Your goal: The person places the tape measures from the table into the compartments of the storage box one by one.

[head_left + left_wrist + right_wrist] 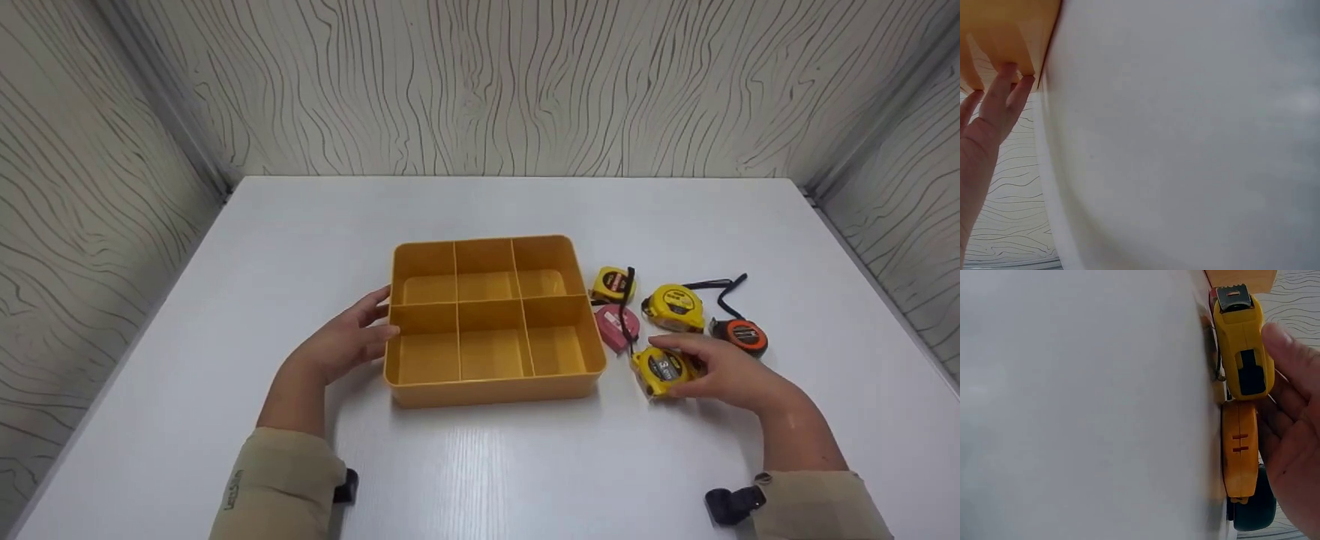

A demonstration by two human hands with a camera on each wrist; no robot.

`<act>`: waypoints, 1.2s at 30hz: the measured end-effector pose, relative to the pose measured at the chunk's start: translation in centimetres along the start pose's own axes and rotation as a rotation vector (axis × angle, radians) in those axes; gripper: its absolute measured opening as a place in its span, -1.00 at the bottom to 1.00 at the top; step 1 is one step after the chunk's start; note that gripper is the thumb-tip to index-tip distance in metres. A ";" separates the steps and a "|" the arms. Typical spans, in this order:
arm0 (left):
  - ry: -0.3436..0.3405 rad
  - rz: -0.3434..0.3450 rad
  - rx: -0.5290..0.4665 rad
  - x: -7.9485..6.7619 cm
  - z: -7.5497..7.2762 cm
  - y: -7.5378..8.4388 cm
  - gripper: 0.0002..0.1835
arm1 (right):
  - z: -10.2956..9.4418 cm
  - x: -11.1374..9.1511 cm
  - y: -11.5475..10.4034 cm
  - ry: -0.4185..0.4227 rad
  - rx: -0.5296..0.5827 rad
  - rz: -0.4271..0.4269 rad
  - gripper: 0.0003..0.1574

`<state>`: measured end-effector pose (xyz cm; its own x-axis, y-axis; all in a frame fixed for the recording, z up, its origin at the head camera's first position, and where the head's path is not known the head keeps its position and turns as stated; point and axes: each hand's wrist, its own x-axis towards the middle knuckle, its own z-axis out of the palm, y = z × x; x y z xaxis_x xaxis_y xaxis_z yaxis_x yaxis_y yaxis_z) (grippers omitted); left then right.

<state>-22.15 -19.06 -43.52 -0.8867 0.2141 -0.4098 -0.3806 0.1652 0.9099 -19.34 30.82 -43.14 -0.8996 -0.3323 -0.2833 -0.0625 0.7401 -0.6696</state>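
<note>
A yellow-orange six-compartment box (495, 393) stands in the middle of the table. At its left wall is my left hand (337, 343), thumb near the rim; in the left wrist view its straight fingers (998, 93) reach the outer wall. My right hand (739, 373) holds a yellow tape measure (663, 370) just right of the box, thumb on the near side and forefinger on the far side. In the right wrist view this tape measure (1242, 354) shows its metal hook end. A second yellow-orange tape measure (1239, 453) lies beside it, partly under the palm.
Behind the right hand lie a pink tape measure (616, 324), a small yellow one (609, 283), a larger yellow one (675, 304) and a black-and-orange one (742, 336), some with black wrist straps. Wood-patterned panels (480, 90) enclose the white table (480, 480).
</note>
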 end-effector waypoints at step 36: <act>-0.040 0.023 -0.008 -0.2 -0.1 0.1 -0.17 | -0.3 0.5 0.0 0.148 0.115 0.063 0.07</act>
<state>-22.04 -19.15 -43.29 -0.8839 0.2564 -0.3911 -0.3628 0.1519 0.9194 -19.88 30.82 -43.04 -0.9545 -0.1914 -0.2288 0.0381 0.6824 -0.7300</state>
